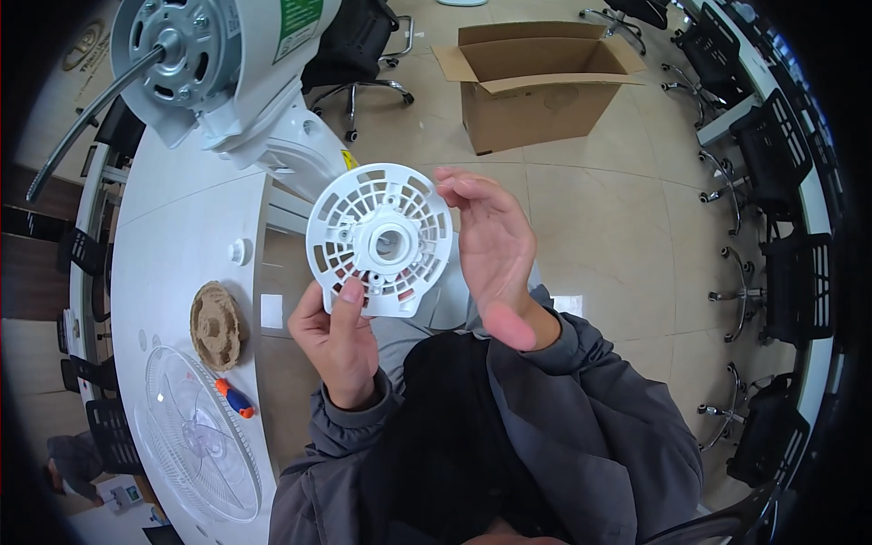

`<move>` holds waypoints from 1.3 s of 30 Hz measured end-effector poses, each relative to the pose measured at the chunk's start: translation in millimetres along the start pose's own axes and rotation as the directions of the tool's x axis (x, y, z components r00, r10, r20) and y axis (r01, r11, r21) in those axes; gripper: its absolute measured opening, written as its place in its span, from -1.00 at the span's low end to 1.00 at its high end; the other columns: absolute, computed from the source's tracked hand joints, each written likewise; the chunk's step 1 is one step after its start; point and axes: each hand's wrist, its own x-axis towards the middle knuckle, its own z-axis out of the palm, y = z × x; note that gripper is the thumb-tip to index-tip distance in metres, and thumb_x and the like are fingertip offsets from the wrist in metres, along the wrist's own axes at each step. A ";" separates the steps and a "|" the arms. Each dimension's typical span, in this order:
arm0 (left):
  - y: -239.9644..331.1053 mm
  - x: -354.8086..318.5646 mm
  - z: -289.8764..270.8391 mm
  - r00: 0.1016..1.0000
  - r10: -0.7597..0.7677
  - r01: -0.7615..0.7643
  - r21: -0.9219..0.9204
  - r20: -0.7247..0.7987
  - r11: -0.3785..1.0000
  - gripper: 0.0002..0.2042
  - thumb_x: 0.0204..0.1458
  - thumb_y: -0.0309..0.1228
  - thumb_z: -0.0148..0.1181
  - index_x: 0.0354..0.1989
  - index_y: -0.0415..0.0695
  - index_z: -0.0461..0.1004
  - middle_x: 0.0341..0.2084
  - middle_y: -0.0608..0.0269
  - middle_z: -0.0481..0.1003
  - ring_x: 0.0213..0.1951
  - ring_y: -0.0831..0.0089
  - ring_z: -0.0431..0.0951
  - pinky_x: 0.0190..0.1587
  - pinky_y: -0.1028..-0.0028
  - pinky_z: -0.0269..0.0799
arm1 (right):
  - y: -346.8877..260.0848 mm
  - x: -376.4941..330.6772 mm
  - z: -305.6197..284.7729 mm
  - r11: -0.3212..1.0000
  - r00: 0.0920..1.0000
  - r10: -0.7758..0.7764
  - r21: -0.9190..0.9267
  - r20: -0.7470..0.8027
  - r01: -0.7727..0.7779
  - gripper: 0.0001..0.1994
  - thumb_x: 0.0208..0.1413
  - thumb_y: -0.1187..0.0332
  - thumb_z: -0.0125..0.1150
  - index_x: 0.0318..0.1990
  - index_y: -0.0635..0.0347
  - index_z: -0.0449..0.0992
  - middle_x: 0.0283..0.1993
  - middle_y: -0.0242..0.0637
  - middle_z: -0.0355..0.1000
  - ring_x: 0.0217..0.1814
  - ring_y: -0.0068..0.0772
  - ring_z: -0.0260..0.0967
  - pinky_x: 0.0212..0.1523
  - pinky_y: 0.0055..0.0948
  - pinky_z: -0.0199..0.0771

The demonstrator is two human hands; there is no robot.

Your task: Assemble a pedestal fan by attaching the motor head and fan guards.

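Observation:
A round white slotted plastic fan motor cover (422,263) is held up in front of my body, a round hole at its middle. My left hand (341,341) grips its lower left edge, thumb on the face toward me. Beside its right rim is my right hand (495,236), palm turned inward and fingers stretched out; whether a fingertip touches the rim I cannot tell. Beyond, at the upper left, stands a white fan body (282,136) with its motor (177,54) bare and a long metal shaft (95,104) sticking out.
On the white table (182,263) at left lie a small white knob (239,252), a moulded brown pulp piece (216,325), an orange-and-blue screwdriver handle (235,399) and a wire fan grille with clear blades (202,436). An open cardboard box (536,113) stands on the floor; black office chairs (799,286) line the right.

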 end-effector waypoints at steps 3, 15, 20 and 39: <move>2.1 -0.2 3.0 1.000 0.008 -0.008 0.003 -0.002 1.000 -0.71 0.22 -0.58 0.07 0.07 -0.50 0.42 -0.06 -0.10 0.56 -0.07 0.27 0.63 0.00 0.30 0.59 | -1.0 0.3 -2.8 0.997 0.997 0.083 0.010 -0.007 -0.083 0.43 -0.67 -0.61 0.33 0.26 0.52 0.20 0.26 0.02 0.26 0.45 -0.05 0.10 0.44 -0.15 0.02; -2.7 -5.3 5.9 0.994 -0.103 0.094 0.192 0.038 0.977 -0.82 0.14 -0.61 0.23 -0.11 -0.41 0.59 -0.33 0.27 0.61 -0.31 0.64 0.51 -0.25 0.57 0.41 | -17.6 6.6 -2.2 0.637 0.982 0.053 -0.763 0.181 0.106 -0.25 -0.29 0.06 0.66 0.07 0.30 0.53 -0.01 -0.13 0.47 0.16 -0.09 0.35 0.15 -0.20 0.36; -3.9 -10.1 14.6 0.997 -0.014 -0.018 0.377 0.081 0.926 -0.84 0.15 -0.58 0.23 -0.15 -0.40 0.61 -0.41 0.28 0.61 -0.37 0.67 0.49 -0.34 0.59 0.39 | -24.1 1.5 1.6 0.589 0.975 0.094 -0.801 0.200 0.107 -0.42 -0.27 0.30 0.58 0.00 0.30 0.58 -0.07 -0.18 0.50 -0.06 -0.22 0.41 -0.08 -0.31 0.43; 12.2 -20.5 3.7 0.973 0.059 -0.202 0.696 0.225 0.689 -0.85 0.20 -0.47 0.19 -0.21 -0.32 0.57 -0.57 -0.02 0.56 -0.56 0.16 0.64 -0.51 0.37 0.45 | -11.0 -7.2 8.3 0.620 0.937 0.081 -0.753 0.341 0.221 -0.40 -0.09 0.25 0.54 0.06 0.43 0.47 0.01 0.00 0.41 -0.05 -0.07 0.42 -0.09 -0.30 0.51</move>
